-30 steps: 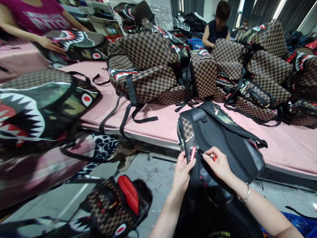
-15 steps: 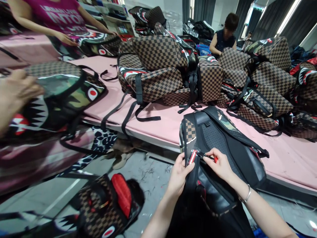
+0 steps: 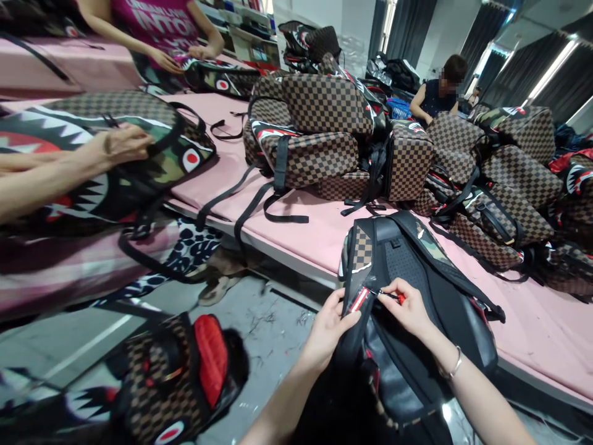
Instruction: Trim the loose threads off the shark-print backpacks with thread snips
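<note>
A black backpack (image 3: pixel 430 303) with checkered and camouflage panels leans on the table's near edge, its padded back toward me. My left hand (image 3: pixel 330 327) pinches one of its black shoulder straps beside a red-and-white strip (image 3: pixel 359 301). In my right hand (image 3: pixel 407 309) are small thread snips (image 3: pixel 380 293), a bit of red showing at the fingers. Their dark tip points left and meets the strap near the strip's upper end. Whether the blades touch a thread, I cannot make out.
Checkered backpacks (image 3: pixel 319 154) are heaped along the pink table (image 3: pixel 296 238). At left, a co-worker's hand (image 3: pixel 127 145) rests on a shark-face backpack (image 3: pixel 185 179); other people work behind. Another checkered bag (image 3: pixel 157 383) with red lining is low at left, above the thread-littered floor (image 3: pixel 273 340).
My view has shifted slightly left and up. Both my hands stay at the strap, the snips' tip still by the strip. The co-worker's hand at left has moved right across the shark-face backpack.
</note>
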Demonstrator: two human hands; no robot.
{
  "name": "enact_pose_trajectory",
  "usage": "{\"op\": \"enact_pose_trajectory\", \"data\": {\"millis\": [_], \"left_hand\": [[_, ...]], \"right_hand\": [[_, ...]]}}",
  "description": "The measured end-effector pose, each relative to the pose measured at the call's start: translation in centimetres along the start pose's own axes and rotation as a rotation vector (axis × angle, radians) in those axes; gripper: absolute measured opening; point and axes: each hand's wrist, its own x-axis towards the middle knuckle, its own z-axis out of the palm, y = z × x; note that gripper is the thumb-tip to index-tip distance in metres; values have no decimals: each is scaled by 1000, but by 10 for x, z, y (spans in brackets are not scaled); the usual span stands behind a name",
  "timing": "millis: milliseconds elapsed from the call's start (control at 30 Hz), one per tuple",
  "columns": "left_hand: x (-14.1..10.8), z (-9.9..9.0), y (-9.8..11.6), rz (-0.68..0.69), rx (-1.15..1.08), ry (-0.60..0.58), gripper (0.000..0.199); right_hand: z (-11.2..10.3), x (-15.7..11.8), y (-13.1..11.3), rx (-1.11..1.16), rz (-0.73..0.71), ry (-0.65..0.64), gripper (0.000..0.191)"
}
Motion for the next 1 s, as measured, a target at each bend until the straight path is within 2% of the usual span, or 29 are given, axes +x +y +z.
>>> {"op": "enact_pose_trajectory", "data": {"millis": [100, 233, 333, 500, 633, 733, 1000], "left_hand": [[1, -4, 3, -11, 2, -2, 44], [2, -8, 3, -9, 6, -16, 45], [1, -9, 4, -2, 9, -24, 44], [-2, -12, 11, 5, 28, -35, 47], [-5, -18, 16, -1, 36, -90, 57], [-5, -23, 19, 13, 67, -74, 57], [-2, -31, 26, 47, 115, -101, 60]], "right_hand": [[-3, 6, 2, 75, 25, -80, 21], [-7, 14, -3, 32, 18, -163, 21], [-6, 21, -8, 12, -10, -190, 21], [-10, 37, -10, 186, 35, -170, 24], [-22, 55, -4, 194, 87, -315, 27], [-31, 68, -2, 167, 100, -416, 28], [-35, 99, -14, 107, 8, -614, 27]]}}
